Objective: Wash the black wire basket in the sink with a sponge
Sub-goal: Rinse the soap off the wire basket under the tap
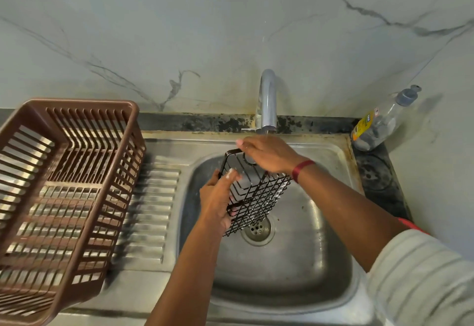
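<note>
- Pale, ribbed sleeve [423, 274] covers the right upper arm at the lower right corner; both forearms are bare.
- Steel sink [295, 287] lies below, with its round drain [257, 229] in the basin floor.
- Left hand [218, 202] grips the black wire basket [259, 197] by its left side, thumb on the wire, fingers curled behind it.
- The basket hangs tilted above the basin, its lower end over the drain, clear of the steel.
- Right hand [266, 155], with a red band [302, 169] at the wrist, holds the basket's upper end from above, fingers close together and curled over the rim.
- Grey tap [268, 102] arches right above that hand.
- Brown plastic dish rack [64, 184] sits on the ribbed draining board to the left.
- A clear pump bottle [379, 120] stands at the far right corner against the veined marble wall [179, 30].
</note>
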The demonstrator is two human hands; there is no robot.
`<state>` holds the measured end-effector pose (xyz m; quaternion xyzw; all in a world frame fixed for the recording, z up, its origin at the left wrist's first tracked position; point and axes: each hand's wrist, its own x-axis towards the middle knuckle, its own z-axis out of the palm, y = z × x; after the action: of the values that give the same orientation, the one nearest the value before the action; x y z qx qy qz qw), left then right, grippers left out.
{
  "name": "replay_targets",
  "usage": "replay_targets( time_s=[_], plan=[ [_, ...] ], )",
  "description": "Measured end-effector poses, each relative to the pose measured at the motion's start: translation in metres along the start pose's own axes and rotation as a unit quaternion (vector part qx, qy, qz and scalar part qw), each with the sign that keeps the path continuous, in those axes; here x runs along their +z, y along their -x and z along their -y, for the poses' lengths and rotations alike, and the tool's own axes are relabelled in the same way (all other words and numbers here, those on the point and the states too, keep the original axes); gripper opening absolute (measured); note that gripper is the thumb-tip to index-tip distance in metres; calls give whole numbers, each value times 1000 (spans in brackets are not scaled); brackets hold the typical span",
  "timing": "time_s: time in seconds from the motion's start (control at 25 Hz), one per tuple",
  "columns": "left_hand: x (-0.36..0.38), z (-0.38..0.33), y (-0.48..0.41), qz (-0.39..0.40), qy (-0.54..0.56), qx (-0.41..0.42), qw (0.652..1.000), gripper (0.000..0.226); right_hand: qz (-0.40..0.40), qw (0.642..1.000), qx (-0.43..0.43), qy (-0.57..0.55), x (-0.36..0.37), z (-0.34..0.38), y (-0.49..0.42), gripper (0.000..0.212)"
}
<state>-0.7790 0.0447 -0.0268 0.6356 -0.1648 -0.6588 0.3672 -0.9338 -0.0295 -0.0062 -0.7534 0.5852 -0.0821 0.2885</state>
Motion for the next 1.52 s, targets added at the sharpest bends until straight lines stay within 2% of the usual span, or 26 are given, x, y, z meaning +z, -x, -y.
replay_targets(
  time_s=[0.08,0.12,0.2,0.24,0.32,0.4,0.52,0.6,0.68,0.76,0.84,0.92,1.08,1.2,1.28,1.4,1.52],
  plan=[
    [-12,-3,0,1,14,-11,1000,31,-33,985,83,-147,-8,-23,2,48],
    [-18,-3,-1,12,22,-24,999,28,-68,955,116,-266,-9,-30,3,41],
    [-21,-5,-2,48,38,-58,996,16,-131,864,150,-462,-8,-38,4,23],
    [-21,-4,-2,60,47,-71,995,16,-146,834,158,-509,-8,-38,3,16],
    [-23,0,-3,72,70,-75,992,18,-131,810,162,-548,-6,-34,3,11],
    [-28,2,-7,75,82,-54,992,23,-93,809,150,-561,-6,-30,6,7],
    [-35,-2,-15,28,50,-11,998,38,-64,810,127,-569,-4,-27,8,29],
    [-30,-11,-9,-16,-2,45,999,50,-57,818,129,-558,-1,-25,6,26],
    [-16,-15,1,-42,-103,105,988,63,-51,830,138,-538,3,-22,2,23],
    [5,-12,14,-72,-273,173,944,81,-54,841,145,-519,7,-23,-2,23],
    [22,-5,19,-108,-415,225,875,100,-61,846,141,-510,9,-21,-4,23],
    [28,-4,17,-127,-464,234,845,110,-71,850,145,-502,12,-20,-6,26],
    [31,-5,14,-133,-524,194,818,121,-83,865,147,-474,15,-18,-8,27],
    [33,-7,14,-148,-469,180,852,115,-121,869,132,-461,14,-10,-13,38],
    [31,-11,12,-154,-437,166,871,111,-154,836,115,-513,10,-4,-18,25],
    [27,-18,10,-160,-415,146,884,104,-159,775,85,-606,7,-6,-30,36],
    [25,-21,7,-167,-406,144,887,102,-166,668,86,-720,4,-12,-37,32]
  ],
)
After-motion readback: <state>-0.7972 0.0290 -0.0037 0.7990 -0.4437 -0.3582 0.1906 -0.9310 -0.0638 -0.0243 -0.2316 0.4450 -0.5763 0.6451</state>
